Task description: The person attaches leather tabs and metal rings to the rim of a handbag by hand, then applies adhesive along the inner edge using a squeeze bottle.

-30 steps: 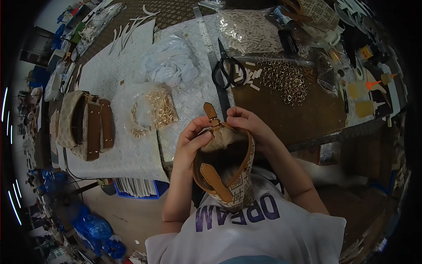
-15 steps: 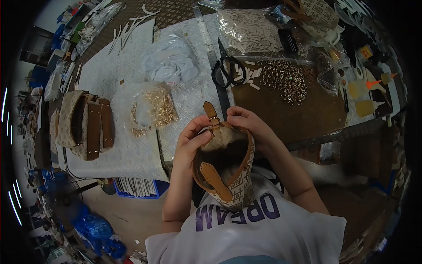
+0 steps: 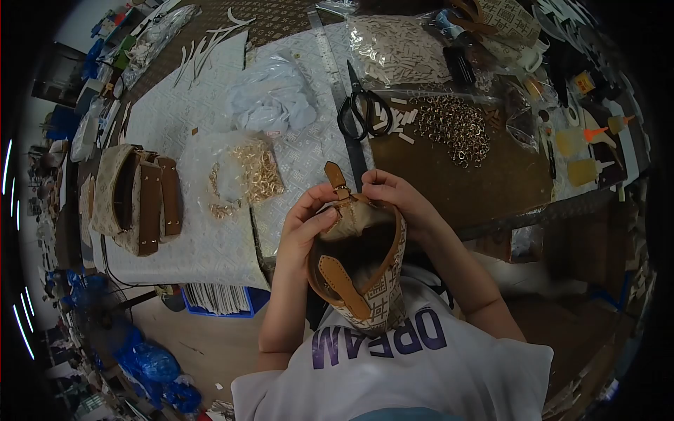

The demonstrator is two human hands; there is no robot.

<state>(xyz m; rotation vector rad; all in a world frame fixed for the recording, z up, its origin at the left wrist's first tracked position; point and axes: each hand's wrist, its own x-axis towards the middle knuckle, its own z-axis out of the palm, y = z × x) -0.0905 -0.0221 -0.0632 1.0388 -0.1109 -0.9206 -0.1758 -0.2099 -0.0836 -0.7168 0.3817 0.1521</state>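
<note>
An unfinished-looking handbag [image 3: 387, 298] in beige patterned material with tan trim rests against my shirt, its mouth facing up. At its far edge stands a tan leather tab [image 3: 334, 174] with a gold-coloured metal ring [image 3: 342, 191] at its base. My left hand [image 3: 309, 216] pinches the rim just left of that ring, thumb on the inner side. On the right of the ring, my right hand [image 3: 397, 200] grips the rim with its fingers bent. A second tan tab [image 3: 344, 286] lies over the near edge. The bag's inside is dark.
Black-handled scissors [image 3: 364, 116] lie across a metal ruler [image 3: 328, 59] beyond the bag. Loose metal rings [image 3: 456, 130] are piled at right, and a plastic bag of gold-coloured hardware [image 3: 256, 172] sits at left. Several patterned bags [image 3: 133, 200] stand at the table's left end.
</note>
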